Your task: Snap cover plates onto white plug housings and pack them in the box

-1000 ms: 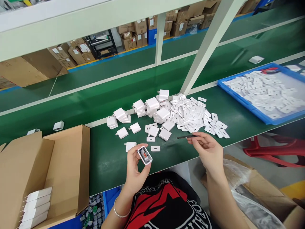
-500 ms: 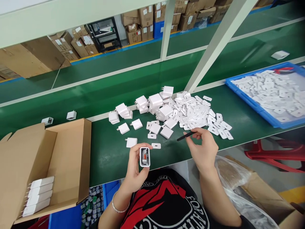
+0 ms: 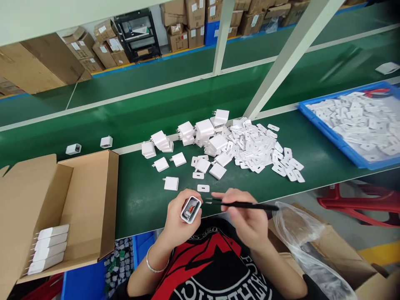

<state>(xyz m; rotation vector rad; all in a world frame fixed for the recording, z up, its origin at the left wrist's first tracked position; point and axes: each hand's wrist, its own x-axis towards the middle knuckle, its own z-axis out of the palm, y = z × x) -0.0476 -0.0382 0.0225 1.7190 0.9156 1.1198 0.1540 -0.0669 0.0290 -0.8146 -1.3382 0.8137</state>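
My left hand (image 3: 178,218) is wrapped round a white charger housing (image 3: 183,213), its open end facing up. Inside, an orange part among grey pieces shows. Just to the right, my right hand (image 3: 246,216) is closed on black tweezers (image 3: 256,205); their pale tips are apart and point at the housing without touching it. A white cover plate with a slot (image 3: 203,188) lies on the green bench just beyond both hands. Farther back are several white chargers (image 3: 171,183) with prongs, beside a heap of loose white cover plates (image 3: 253,146).
An open cardboard box (image 3: 108,204) on the left holds a row of white chargers (image 3: 46,249). At right stands a blue tray (image 3: 339,143) of cover plates with a red-handled tool. A slanting white post (image 3: 281,62) rises behind the heap. Two housings (image 3: 73,149) sit past the box.
My right hand has moved left and down toward the housing, and the tweezers now point left instead of lying across the heap's edge. My left hand has tilted the housing.
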